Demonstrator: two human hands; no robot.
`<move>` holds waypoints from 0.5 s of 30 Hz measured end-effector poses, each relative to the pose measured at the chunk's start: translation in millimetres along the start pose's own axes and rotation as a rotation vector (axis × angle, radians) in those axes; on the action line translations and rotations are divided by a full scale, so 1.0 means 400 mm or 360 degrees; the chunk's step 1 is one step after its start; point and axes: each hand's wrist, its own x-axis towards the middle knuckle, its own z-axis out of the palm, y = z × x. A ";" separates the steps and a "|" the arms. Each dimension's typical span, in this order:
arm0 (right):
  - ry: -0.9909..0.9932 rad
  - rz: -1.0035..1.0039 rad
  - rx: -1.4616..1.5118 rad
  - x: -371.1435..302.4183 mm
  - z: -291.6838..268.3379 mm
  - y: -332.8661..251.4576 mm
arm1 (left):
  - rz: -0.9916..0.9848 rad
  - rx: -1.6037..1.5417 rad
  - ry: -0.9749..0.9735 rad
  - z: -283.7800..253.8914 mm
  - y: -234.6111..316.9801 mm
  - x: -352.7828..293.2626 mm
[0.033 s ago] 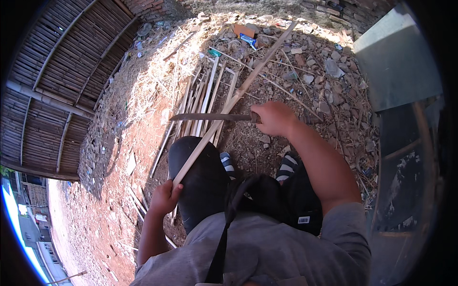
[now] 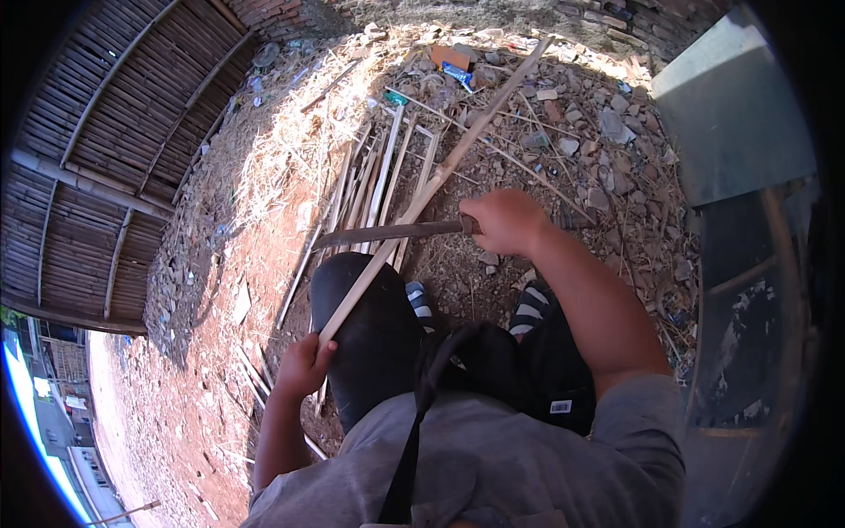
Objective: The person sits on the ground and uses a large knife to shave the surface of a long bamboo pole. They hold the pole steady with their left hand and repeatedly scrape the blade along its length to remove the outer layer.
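A long pale strip of split bamboo or wood (image 2: 461, 151) runs slantwise from my lap out over the rubble. Its near end is gripped by my left hand (image 2: 304, 364), beside my left knee. My right hand (image 2: 509, 222) is closed round the handle of a machete (image 2: 378, 235), whose dark blade points left and lies across the strip just beyond the knee. The strip passes over my bent left leg (image 2: 370, 308). Beneath and beyond the blade, several thin pale strips (image 2: 380, 172) lie side by side on the ground.
Stones and broken brick (image 2: 607, 176) cover the ground ahead and to the right. A slatted bamboo wall (image 2: 97, 114) stands on the left, and a grey panel (image 2: 735, 114) on the right. Dry straw (image 2: 295, 132) and a blue wrapper (image 2: 458, 74) lie further off.
The machete blade has slid a little along the strip toward me and now tilts, its tip lower than the handle. My left hand has stayed in place.
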 end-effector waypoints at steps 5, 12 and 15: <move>0.0420 0.0370 0.0344 0.014 0.015 0.175 | 0.0061 -0.0214 -0.0066 -0.025 -0.005 -0.003; 0.0605 0.0407 0.0528 -0.012 -0.013 0.157 | -0.0133 0.0075 0.0073 -0.023 0.061 -0.054; 0.0435 0.0372 0.0556 -0.025 -0.033 0.114 | -0.0188 0.0107 0.0199 -0.010 0.086 -0.072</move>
